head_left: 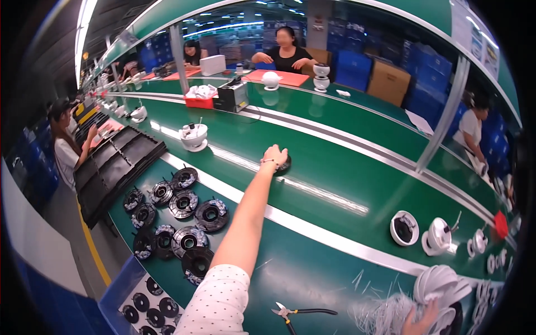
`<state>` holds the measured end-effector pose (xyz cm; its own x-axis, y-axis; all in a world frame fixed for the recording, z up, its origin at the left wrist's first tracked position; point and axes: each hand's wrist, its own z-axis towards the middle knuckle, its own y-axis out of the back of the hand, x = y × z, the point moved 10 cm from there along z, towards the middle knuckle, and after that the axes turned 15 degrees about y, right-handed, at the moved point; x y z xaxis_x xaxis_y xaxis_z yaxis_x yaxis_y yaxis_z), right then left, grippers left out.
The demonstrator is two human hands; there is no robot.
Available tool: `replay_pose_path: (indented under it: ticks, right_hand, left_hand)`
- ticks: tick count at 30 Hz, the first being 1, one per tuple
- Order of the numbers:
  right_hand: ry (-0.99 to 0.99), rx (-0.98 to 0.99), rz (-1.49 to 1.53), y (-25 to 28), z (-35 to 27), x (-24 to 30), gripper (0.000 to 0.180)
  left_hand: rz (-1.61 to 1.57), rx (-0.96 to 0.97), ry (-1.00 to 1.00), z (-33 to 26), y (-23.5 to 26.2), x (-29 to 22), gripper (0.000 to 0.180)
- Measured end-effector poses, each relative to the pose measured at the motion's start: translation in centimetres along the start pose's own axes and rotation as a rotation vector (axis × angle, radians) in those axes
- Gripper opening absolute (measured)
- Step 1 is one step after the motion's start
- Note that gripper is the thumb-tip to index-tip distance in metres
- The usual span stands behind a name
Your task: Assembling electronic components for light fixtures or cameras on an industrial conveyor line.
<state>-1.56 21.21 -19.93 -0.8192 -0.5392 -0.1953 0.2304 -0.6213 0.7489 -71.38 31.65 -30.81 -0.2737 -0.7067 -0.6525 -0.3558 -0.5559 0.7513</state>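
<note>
My left hand (pixel 274 156) reaches far out over the green conveyor belt (pixel 335 151). Its fingers are closed over a dark round part (pixel 285 165), mostly hidden beneath them. At the lower right, my right hand (pixel 422 319) lies against a stack of white curved plastic shells (pixel 441 285), its visible fingers spread. Beside that hand is a tangle of thin clear strips (pixel 382 314). Several black ring-shaped parts (pixel 211 215) with small wrapped pieces lie on the bench left of my arm. Cutting pliers (pixel 301 311) with black and yellow handles lie in front of me.
White round housings (pixel 194 137) stand on the belt at left, and others (pixel 438 237) at right. Black trays (pixel 120 167) are stacked at the bench's left end. A blue bin (pixel 114 298) holds black discs. Across the belt a co-worker (pixel 285 56) sits at an orange mat (pixel 279 78).
</note>
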Motion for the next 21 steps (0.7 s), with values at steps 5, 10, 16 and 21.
replay_pose_path:
  ticks: [5,10,16,21]
  right_hand:
    - [-0.019,0.114,-0.050,-5.2,1.2,-1.3,0.051]
    - [-0.069,0.069,0.004,-6.4,1.5,-2.7,0.023]
    - [-0.141,-0.017,0.167,-6.5,1.4,-3.1,0.027]
    - [-0.233,0.109,0.098,-8.5,0.2,-5.9,0.027]
  left_hand:
    - [0.163,-0.228,0.022,-0.4,3.1,-1.4,0.046]
    - [0.291,-0.007,0.036,0.7,1.5,-0.9,0.048]
    - [0.395,-0.159,0.007,0.1,1.3,-0.2,0.053]
    - [0.589,0.260,0.001,-2.7,-2.2,-1.5,0.059]
